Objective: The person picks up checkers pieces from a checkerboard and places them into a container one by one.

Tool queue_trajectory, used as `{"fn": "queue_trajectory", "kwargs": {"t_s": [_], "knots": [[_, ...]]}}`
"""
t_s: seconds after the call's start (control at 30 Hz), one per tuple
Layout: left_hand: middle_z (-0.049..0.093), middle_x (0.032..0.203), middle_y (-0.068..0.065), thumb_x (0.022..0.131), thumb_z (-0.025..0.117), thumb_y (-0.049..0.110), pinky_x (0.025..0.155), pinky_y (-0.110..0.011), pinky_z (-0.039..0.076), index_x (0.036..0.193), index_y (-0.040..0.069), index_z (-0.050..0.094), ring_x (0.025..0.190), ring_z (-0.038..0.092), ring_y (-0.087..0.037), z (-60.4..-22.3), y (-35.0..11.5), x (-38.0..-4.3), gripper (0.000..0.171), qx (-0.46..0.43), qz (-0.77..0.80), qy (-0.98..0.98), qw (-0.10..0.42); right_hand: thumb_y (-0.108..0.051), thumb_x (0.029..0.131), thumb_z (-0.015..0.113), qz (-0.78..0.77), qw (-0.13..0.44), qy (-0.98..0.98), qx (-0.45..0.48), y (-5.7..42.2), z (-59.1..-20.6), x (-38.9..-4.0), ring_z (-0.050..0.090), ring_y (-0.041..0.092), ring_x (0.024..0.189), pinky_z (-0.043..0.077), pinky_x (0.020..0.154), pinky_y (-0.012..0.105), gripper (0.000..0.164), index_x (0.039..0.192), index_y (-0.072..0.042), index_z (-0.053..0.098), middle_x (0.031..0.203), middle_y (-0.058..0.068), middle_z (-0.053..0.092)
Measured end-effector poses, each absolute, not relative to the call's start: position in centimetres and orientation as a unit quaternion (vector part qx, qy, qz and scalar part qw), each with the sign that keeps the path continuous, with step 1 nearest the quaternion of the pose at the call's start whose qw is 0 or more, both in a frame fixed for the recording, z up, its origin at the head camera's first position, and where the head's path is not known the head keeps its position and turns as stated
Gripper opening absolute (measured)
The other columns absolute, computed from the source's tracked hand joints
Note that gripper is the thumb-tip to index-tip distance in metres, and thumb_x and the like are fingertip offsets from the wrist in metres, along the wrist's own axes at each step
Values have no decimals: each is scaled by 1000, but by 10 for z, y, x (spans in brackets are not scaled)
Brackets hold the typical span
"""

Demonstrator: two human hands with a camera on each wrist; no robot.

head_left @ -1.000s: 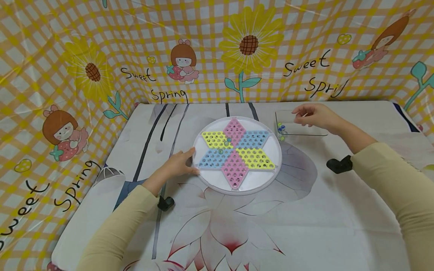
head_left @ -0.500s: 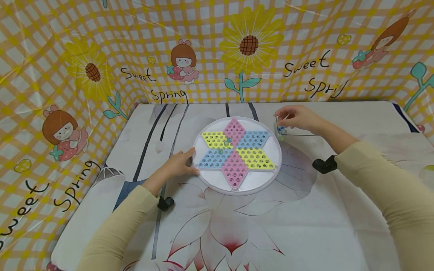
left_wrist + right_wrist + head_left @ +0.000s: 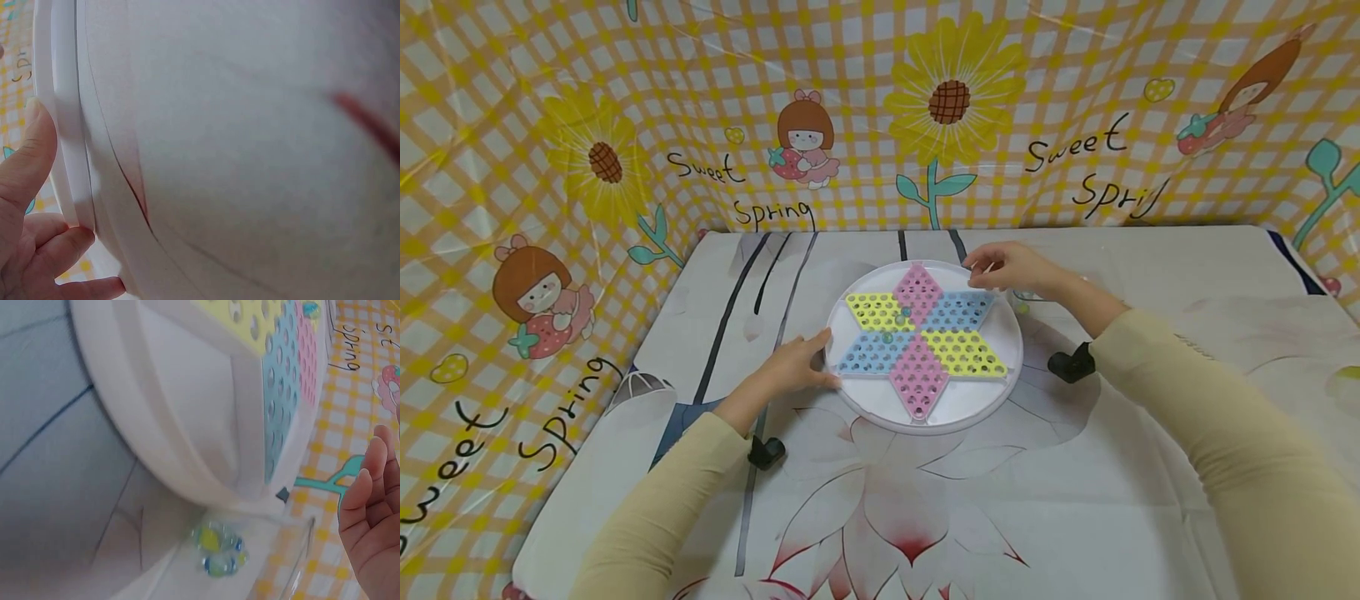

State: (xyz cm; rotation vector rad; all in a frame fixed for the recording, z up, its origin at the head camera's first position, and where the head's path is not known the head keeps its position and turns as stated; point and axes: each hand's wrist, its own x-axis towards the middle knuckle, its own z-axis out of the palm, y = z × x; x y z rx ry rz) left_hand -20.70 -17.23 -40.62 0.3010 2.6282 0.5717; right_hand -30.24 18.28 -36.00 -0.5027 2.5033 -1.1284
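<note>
A round white Chinese checkers board (image 3: 865,400) with a pink, yellow and blue star of holes lies mid-table in the head view. Three glass marbles (image 3: 888,337) sit left of the star's centre. My left hand (image 3: 793,362) holds the board's left rim; the left wrist view has its thumb (image 3: 34,147) against the white edge and fingertips lower down the rim. Over the board's upper right edge hovers my right hand (image 3: 1011,271), fingers bent and thumb near the index finger. Whether a marble is between those fingertips, I cannot tell.
Beside the board's upper right, a clear box (image 3: 290,528) holds several marbles (image 3: 219,550); my right forearm hides most of it in the head view. A checked cloth (image 3: 865,100) hangs behind the table's far edge. Black wrist mounts (image 3: 1071,362) hang below both sleeves.
My right hand has moved left, from above the clear box, past the marbles in its left corner, to the board's upper right edge. The left hand and board have stayed put.
</note>
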Motion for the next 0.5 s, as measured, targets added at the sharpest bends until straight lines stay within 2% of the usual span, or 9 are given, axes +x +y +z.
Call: {"fn": "queue_trajectory", "kwargs": {"t_s": [0.23,0.5], "knots": [[30,145,-22,76,72,41,104,-57,24,147,10,20,135,18,-43,-406,-172,-207,93,108,209,947,218,-15,87,62,-403,186,874,-198,160,-365,-303,50,20,79,45,67,29,37,118,1,55,92,8,59],[31,144,-23,76,71,41,104,-57,25,146,10,20,134,20,-44,-407,-172,-207,92,109,204,949,214,-12,86,61,-397,199,872,-208,139,-371,-300,50,22,86,44,73,29,37,120,1,55,98,11,57]]}}
